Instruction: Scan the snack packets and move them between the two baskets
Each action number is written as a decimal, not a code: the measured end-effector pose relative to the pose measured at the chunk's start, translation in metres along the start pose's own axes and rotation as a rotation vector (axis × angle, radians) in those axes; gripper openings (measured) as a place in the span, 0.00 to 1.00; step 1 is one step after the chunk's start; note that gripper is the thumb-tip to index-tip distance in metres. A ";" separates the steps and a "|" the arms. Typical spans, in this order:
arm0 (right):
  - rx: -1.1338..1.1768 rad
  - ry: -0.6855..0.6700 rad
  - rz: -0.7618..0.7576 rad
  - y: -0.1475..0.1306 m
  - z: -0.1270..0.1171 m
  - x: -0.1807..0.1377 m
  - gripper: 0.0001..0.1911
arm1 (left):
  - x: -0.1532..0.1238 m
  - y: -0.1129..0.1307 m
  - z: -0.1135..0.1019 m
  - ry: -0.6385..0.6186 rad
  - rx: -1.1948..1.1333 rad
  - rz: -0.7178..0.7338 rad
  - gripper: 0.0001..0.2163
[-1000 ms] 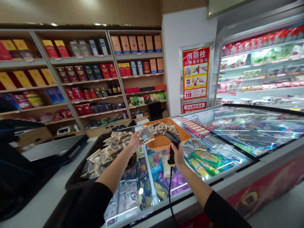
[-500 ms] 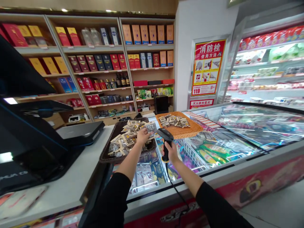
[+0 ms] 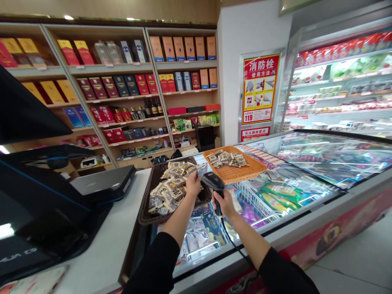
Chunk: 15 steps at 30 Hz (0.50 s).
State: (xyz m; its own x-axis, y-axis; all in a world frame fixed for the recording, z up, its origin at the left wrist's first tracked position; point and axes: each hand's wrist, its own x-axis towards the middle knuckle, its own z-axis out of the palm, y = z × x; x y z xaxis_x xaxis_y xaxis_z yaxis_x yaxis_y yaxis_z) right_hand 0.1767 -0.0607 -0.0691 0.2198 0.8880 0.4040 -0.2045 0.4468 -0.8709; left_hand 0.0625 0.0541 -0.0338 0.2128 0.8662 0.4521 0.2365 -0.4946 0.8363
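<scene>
The left hand [image 3: 193, 185] has moved off the orange basket [image 3: 255, 166] to the right side of the dark basket [image 3: 143, 206], fingers pinched on a packet [image 3: 202, 168] just beside the scanner [image 3: 213, 181]; the fingers of the right hand [image 3: 227, 203] wrap its grip. A narrow gap separates the woven rims. The packet looks shiny.

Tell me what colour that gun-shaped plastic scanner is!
The gun-shaped plastic scanner is mostly black, clearest in the head view.
</scene>
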 end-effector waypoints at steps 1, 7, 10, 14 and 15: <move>-0.002 -0.001 0.001 -0.002 0.002 0.000 0.17 | -0.001 0.000 0.000 -0.004 -0.013 0.009 0.17; -0.093 0.018 -0.082 -0.008 0.014 -0.003 0.15 | 0.000 -0.004 0.000 -0.014 -0.097 0.095 0.16; -0.158 0.040 -0.111 -0.004 0.015 -0.004 0.15 | 0.001 -0.004 0.001 -0.017 -0.155 0.096 0.17; -0.182 0.025 -0.100 -0.001 0.014 -0.003 0.17 | 0.003 -0.003 0.000 0.013 -0.141 0.079 0.16; -0.178 0.018 -0.095 0.000 0.014 -0.003 0.18 | 0.003 -0.002 0.000 0.025 -0.143 0.088 0.15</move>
State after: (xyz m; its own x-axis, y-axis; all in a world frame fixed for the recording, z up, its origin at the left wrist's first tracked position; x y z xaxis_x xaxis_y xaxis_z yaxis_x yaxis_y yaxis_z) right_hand 0.1625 -0.0618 -0.0657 0.2472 0.8399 0.4832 -0.0101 0.5009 -0.8654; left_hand 0.0628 0.0581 -0.0341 0.2030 0.8222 0.5318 0.0804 -0.5553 0.8278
